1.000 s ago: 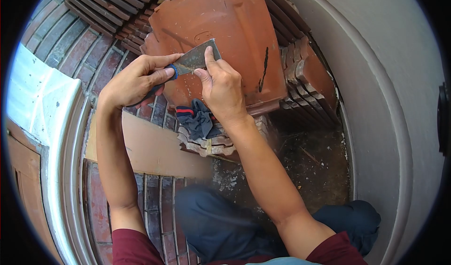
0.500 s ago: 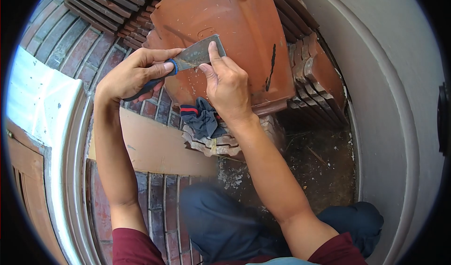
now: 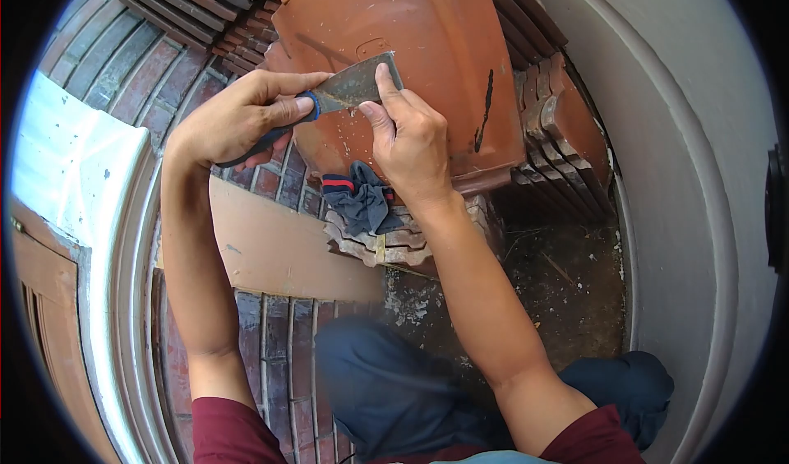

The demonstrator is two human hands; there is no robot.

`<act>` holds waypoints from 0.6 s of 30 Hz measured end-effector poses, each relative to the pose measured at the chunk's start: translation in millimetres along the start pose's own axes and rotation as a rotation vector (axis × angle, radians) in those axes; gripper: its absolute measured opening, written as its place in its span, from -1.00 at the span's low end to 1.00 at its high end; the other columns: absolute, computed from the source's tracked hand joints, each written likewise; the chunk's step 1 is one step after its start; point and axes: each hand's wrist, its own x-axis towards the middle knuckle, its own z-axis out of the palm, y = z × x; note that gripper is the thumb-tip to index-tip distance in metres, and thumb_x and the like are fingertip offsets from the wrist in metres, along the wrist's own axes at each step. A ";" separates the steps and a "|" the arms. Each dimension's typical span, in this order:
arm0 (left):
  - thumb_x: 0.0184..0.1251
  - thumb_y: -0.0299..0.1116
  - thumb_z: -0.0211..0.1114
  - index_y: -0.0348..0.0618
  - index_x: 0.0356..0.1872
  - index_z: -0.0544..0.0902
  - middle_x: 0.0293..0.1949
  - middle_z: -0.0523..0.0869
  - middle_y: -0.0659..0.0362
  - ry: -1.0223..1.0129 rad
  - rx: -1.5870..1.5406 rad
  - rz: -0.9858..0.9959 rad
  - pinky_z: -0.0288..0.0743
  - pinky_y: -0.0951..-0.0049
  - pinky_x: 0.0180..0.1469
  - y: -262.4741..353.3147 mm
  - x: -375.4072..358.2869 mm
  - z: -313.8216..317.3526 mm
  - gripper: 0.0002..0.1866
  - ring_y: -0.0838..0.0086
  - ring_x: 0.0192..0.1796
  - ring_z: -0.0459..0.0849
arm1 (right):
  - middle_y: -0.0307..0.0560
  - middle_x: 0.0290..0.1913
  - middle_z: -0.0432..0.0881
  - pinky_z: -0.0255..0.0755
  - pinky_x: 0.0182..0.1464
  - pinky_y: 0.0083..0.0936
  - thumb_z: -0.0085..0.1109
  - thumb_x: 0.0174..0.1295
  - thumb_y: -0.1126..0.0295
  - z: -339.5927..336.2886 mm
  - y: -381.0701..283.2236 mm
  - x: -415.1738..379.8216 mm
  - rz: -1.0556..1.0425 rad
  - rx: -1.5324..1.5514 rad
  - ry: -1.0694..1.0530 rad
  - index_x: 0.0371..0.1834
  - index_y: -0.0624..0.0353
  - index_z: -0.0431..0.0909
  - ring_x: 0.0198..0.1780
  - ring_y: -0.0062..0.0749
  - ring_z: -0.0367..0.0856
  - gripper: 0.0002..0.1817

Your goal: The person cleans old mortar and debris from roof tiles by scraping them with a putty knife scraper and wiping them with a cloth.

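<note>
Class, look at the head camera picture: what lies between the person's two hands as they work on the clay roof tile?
A scraper: the left hand grips its handle, the right hand presses its metal blade against the clay roof tile. The head view shows it.

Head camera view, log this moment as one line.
left hand: grips blue-handled metal scraper | right hand: presses blade | blade: flat on terracotta roof tile | dark cloth: below tile, on stacked tiles

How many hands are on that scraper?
2. The left hand grips the handle of the scraper; the right hand presses fingers on its blade, against the clay tile.
</note>
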 end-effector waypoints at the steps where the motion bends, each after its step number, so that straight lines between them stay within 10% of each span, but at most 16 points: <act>1: 0.66 -0.26 0.11 -0.14 0.53 0.42 -0.62 0.48 0.34 0.012 0.026 -0.011 0.24 0.60 -0.70 1.4 -4.1 2.4 -0.49 0.70 -0.73 0.40 | 0.12 -0.31 0.64 0.57 -0.22 -0.13 0.35 0.31 0.42 -0.3 -0.2 -0.6 -0.001 -0.011 -0.015 0.29 0.35 0.58 -0.29 0.08 0.69 -0.51; 18: 0.65 -0.32 0.07 -0.02 0.55 0.41 -0.64 0.47 0.29 -0.001 0.145 -0.017 0.36 0.52 -0.64 12.7 -7.2 12.2 -0.50 0.65 -0.69 0.46 | 0.16 -0.33 0.61 0.55 -0.24 -0.14 0.25 0.33 0.55 -1.7 -1.4 -11.2 -0.044 -0.076 0.031 0.31 0.44 0.54 -0.31 0.08 0.67 -0.53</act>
